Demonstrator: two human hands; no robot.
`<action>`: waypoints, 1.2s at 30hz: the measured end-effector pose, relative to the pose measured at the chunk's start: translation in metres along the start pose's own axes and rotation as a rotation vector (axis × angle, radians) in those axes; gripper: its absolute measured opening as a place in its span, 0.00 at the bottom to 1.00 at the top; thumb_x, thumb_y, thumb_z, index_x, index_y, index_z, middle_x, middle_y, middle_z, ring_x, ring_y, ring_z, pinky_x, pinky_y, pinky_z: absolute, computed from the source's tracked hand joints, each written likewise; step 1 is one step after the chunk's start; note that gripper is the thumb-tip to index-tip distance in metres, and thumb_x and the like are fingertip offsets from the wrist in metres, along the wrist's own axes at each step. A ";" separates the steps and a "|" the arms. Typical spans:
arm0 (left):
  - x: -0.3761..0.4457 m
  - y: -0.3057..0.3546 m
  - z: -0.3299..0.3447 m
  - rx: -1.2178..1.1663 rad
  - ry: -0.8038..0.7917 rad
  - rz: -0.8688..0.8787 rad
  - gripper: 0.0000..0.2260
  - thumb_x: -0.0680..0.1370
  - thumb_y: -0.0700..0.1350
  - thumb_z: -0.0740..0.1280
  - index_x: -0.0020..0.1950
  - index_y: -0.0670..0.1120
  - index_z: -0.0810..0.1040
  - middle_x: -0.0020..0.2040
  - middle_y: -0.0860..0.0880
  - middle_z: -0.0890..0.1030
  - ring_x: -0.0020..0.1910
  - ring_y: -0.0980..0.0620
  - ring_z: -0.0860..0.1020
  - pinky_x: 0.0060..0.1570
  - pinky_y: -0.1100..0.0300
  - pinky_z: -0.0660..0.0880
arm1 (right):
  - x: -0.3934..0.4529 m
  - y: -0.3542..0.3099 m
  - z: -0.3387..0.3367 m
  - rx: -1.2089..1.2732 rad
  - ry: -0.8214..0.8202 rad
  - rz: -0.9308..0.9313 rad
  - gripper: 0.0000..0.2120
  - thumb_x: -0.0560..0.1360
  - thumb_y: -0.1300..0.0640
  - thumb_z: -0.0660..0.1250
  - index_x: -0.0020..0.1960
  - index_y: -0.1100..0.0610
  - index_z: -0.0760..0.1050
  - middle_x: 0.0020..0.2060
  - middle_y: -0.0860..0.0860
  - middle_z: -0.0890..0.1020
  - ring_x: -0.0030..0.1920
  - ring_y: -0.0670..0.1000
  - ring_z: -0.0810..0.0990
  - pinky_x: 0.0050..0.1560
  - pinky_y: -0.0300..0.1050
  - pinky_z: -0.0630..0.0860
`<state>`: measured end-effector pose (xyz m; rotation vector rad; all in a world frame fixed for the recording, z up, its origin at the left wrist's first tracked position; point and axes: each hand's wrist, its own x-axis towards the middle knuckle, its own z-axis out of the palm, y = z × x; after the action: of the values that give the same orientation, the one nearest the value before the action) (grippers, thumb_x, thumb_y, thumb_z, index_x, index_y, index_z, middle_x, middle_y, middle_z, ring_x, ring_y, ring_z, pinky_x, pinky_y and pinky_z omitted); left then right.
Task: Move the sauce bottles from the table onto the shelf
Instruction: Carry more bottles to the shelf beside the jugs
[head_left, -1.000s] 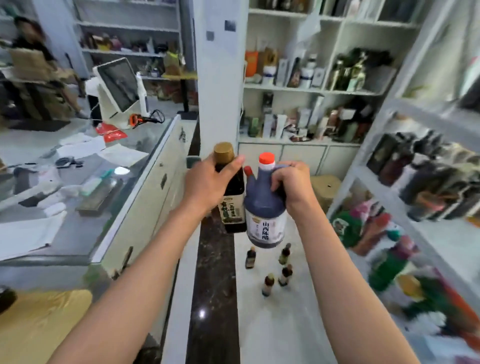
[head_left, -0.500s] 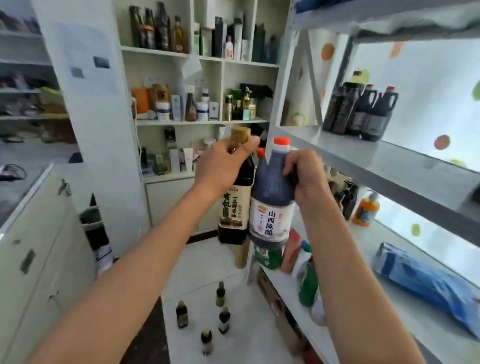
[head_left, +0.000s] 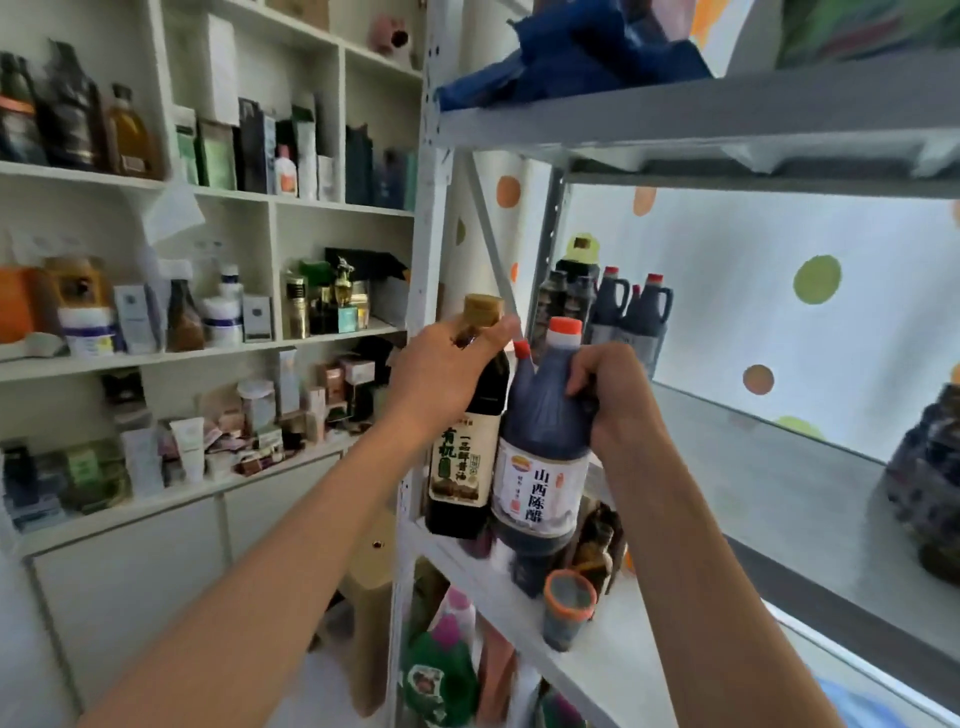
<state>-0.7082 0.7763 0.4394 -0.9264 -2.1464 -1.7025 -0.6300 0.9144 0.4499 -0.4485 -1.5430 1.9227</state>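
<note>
The left hand (head_left: 441, 374) holds a tall dark soy sauce bottle (head_left: 467, 436) by its neck, fingers wrapped round it. The right hand (head_left: 613, 395) grips the handle of a big dark vinegar jug (head_left: 545, 462) with a red cap. Both bottles are up in the air, touching side by side, just in front of the grey metal shelf (head_left: 769, 467). More dark jugs (head_left: 623, 312) stand at the back of that shelf.

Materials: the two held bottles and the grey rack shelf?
Slim dark bottle with tan cap: probably glass, glossy highlights. Big dark jug with red cap: likely plastic, dull textured shoulder, moulded handle. Grey shelf board: looks like painted metal, matte, with perforated upright.
</note>
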 end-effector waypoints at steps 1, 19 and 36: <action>0.023 -0.003 0.006 -0.020 -0.012 0.018 0.23 0.65 0.78 0.59 0.42 0.61 0.80 0.43 0.55 0.83 0.46 0.52 0.81 0.52 0.46 0.77 | 0.018 -0.005 0.003 0.003 0.019 -0.022 0.13 0.38 0.62 0.58 0.22 0.54 0.63 0.26 0.52 0.67 0.31 0.54 0.71 0.27 0.40 0.66; 0.181 -0.046 0.165 -0.256 -0.226 0.072 0.10 0.69 0.70 0.63 0.40 0.67 0.78 0.43 0.62 0.82 0.46 0.60 0.80 0.49 0.56 0.75 | 0.163 -0.013 -0.050 -0.127 0.446 -0.156 0.06 0.45 0.65 0.58 0.18 0.55 0.63 0.19 0.49 0.64 0.18 0.45 0.66 0.21 0.33 0.61; 0.120 -0.116 0.190 -0.383 -0.161 0.018 0.24 0.68 0.64 0.71 0.60 0.67 0.67 0.53 0.64 0.76 0.53 0.67 0.76 0.42 0.74 0.75 | 0.146 0.026 -0.111 -0.378 0.162 -0.169 0.24 0.70 0.52 0.74 0.62 0.52 0.70 0.55 0.50 0.80 0.54 0.49 0.80 0.41 0.38 0.76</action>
<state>-0.8355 0.9802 0.3603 -1.2125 -1.9271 -2.1418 -0.6773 1.0894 0.4135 -0.5970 -1.7772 1.4323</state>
